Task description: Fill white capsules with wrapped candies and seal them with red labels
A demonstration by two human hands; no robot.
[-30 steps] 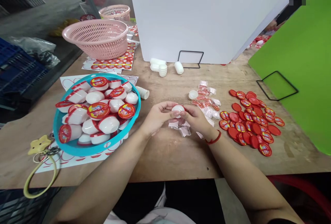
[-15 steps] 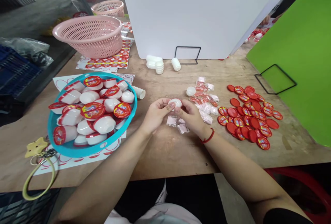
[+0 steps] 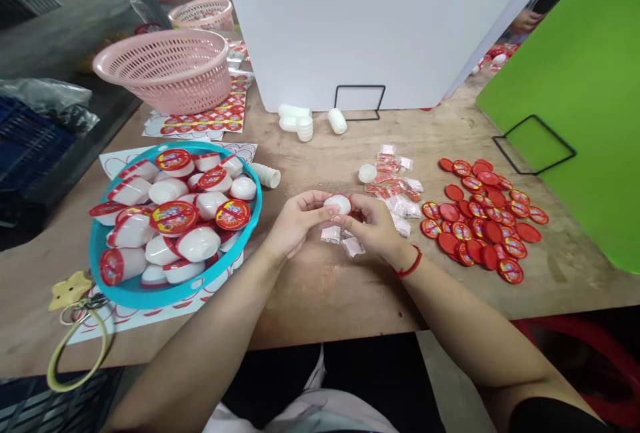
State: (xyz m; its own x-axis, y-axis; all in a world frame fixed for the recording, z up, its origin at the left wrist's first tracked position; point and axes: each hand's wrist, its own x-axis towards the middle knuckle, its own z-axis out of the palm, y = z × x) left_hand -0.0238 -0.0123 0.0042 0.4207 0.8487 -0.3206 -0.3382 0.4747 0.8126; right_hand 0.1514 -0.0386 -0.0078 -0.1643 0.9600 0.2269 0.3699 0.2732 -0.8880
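Between both hands is a white plastic cup with a red lid point(image 3: 338, 204), its rounded white base facing up and a red rim showing along the far edge. My left hand point(image 3: 300, 223) grips it from the left, thumb on the near side. From the right, my right hand point(image 3: 373, 223) closes on it too, fingers around the rim. Small clear packets point(image 3: 353, 246) lie on the table just beneath the hands. More pink and red packets point(image 3: 395, 186) are heaped beyond my right hand, beside a loose white cup point(image 3: 367, 173).
A blue basin point(image 3: 175, 296) of lidded cups stands left, near a pink basket point(image 3: 165, 79) on printed sheets. Red lids point(image 3: 480, 219) are spread at right. White cups point(image 3: 295, 119) lie before a white board point(image 3: 340, 26); a green board point(image 3: 580, 126) stands right. A keyring point(image 3: 75, 326) lies front left.
The white base of the cup has tilted slightly between my fingers, and my right thumb has slid down to its near edge. The whole view has shifted a little.
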